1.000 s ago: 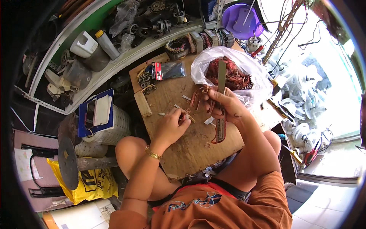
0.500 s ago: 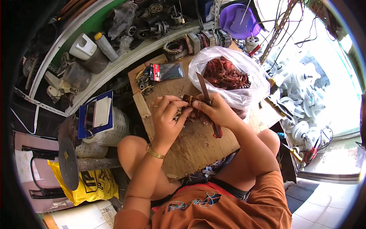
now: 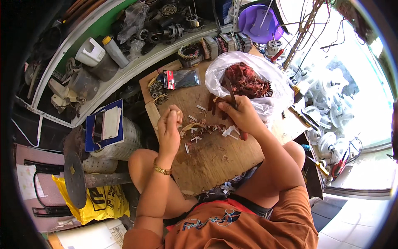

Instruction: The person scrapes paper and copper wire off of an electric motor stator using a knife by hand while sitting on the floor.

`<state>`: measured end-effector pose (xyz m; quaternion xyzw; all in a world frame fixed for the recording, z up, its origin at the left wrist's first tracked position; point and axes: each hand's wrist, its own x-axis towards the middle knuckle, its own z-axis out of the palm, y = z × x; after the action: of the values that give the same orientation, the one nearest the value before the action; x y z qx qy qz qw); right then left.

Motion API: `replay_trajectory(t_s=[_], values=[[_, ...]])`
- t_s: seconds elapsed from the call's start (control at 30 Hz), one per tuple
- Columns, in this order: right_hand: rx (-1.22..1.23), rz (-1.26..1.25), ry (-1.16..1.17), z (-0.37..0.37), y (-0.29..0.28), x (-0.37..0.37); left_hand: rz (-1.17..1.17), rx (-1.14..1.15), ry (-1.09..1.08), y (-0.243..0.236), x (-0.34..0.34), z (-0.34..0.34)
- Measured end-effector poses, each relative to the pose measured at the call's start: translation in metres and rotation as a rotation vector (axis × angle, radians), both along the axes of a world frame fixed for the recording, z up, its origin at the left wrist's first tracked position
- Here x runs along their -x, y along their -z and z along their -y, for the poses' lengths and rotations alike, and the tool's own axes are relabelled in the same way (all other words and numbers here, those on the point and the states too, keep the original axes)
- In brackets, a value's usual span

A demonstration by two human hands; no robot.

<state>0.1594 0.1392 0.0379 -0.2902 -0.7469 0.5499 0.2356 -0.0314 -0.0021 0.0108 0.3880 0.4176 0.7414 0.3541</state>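
My right hand grips a long flat blade with a red handle, along with a dark copper-coloured piece, near the white plastic bag of reddish copper scrap. My left hand is raised over the board's left part, fingers curled together; what it holds, if anything, I cannot make out. Between and below my hands, small white strips, pale fibres and copper-coloured bits lie on the wooden board.
A packet and small metal parts lie at the board's back left. Wound motor cores line the back. A drum with a blue folder stands left. Pliers, wires and white plastic parts are on the right.
My hands met over the board half a second ago and are now apart: my left has moved left, my right slightly right and up. The debris between them now shows.
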Motion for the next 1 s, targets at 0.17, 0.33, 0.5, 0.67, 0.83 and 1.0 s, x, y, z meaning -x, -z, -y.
replay_trajectory(t_s=[0.17, 0.33, 0.5, 0.67, 0.83, 1.0], values=[[-0.084, 0.039, -0.032, 0.02, -0.008, 0.008, -0.642, 0.195, -0.325, -0.009, -0.011, -0.004], [-0.326, -0.057, -0.083, 0.023, 0.017, 0.015, -0.76, 0.167, -0.322, -0.009, -0.022, -0.009], [-0.359, -0.032, -0.105, 0.026, 0.017, 0.014, -0.793, 0.255, -0.28, -0.004, -0.027, -0.007], [-0.225, 0.027, 0.018, 0.009, 0.012, 0.005, 0.025, 0.042, 0.093, -0.003, -0.013, -0.005], [-0.501, 0.078, 0.4, -0.022, -0.039, -0.027, -0.524, 0.222, -0.295, 0.003, 0.028, 0.003], [-0.842, 0.407, 0.446, -0.069, 0.004, -0.05, -1.014, 0.538, -0.306, 0.018, 0.023, 0.005]])
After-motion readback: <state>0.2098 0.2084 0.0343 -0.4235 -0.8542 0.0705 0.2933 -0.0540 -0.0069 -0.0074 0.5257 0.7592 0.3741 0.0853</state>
